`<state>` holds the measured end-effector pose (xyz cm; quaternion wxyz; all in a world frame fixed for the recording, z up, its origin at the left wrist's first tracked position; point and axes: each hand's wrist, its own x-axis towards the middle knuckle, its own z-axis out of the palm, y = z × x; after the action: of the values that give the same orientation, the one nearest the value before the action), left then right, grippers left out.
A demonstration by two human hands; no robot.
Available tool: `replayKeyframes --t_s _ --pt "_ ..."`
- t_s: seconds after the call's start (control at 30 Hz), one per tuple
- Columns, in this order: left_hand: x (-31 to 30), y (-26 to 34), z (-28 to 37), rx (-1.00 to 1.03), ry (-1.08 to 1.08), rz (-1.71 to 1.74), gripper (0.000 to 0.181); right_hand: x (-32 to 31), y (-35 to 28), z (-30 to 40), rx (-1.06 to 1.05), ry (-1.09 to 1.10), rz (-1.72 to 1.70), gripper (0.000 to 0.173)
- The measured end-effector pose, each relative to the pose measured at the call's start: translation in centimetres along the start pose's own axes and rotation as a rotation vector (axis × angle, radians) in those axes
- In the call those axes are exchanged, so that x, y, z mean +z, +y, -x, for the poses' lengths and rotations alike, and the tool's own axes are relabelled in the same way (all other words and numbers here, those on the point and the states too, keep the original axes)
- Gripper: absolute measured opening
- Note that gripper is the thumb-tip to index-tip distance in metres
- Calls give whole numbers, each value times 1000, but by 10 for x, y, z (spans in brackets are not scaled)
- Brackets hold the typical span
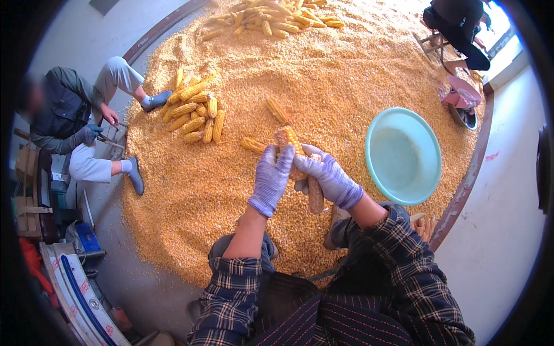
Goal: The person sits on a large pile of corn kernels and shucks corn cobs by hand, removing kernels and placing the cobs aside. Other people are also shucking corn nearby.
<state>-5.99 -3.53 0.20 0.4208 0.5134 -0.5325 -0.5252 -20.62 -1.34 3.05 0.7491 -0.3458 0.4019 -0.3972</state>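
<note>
My left hand, in a pale purple glove, grips a partly shelled corn ear; bare cob shows on its left side and yellow kernels on its right. My right hand, gloved alike, holds a bare corn cob that points down, against the lower end of the ear. Both hands are close together over a wide bed of loose corn kernels. Just beyond them lie two more ears, one upper and one to the left, partly behind my left hand.
A light green plastic basin rests on the kernels at right. Heaps of ears lie at left and far back. One person sits at left; another is at upper right near a pink item. Cobs lie by the right wall.
</note>
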Motion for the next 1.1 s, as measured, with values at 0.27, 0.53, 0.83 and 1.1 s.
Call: replayKeyframes --t_s 0.27,0.53,0.83,1.1 --pt "4 -8 5 243 135 -138 27 0 -1 -1 21 0 -36 46" --pt "2 -7 6 62 107 53 25 -6 0 0 29 -41 -58 44" --pt "6 8 4 199 -48 4 36 -6 -1 -4 -28 32 -90 41" --pt "8 -11 9 288 82 -273 23 -3 6 -6 -18 61 -117 36"
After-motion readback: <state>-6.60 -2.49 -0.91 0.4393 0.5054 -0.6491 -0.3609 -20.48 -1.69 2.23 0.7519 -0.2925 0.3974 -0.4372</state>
